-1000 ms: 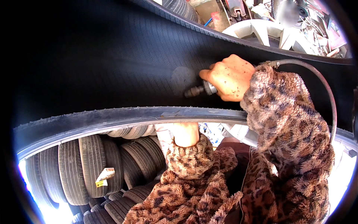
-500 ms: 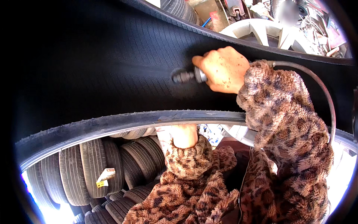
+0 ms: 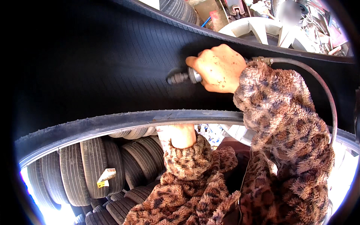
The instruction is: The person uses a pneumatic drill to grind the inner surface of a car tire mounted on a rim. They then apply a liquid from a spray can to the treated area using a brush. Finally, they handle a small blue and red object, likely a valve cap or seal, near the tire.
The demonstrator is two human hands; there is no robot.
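A large black tyre [image 3: 93,71] fills the upper half of the view, its ribbed inner lining facing me. My right hand [image 3: 219,67] is closed around a small air-driven grinder [image 3: 184,77], whose tip rests against the lining. A black hose [image 3: 322,90] runs from the tool's back and curves down to the right. My left hand [image 3: 180,134] grips the tyre's near bead [image 3: 112,122] from below, its fingers hidden behind the rim. Both arms wear fuzzy leopard-print sleeves.
Several worn tyres [image 3: 93,168] stand in a row at the lower left, one with a white and yellow tag [image 3: 105,176]. A white alloy wheel [image 3: 270,32] and cluttered tools lie beyond the tyre at the top right.
My right hand has slid the grinder leftward and slightly up along the tyre's lining. My left hand has stayed on the bead.
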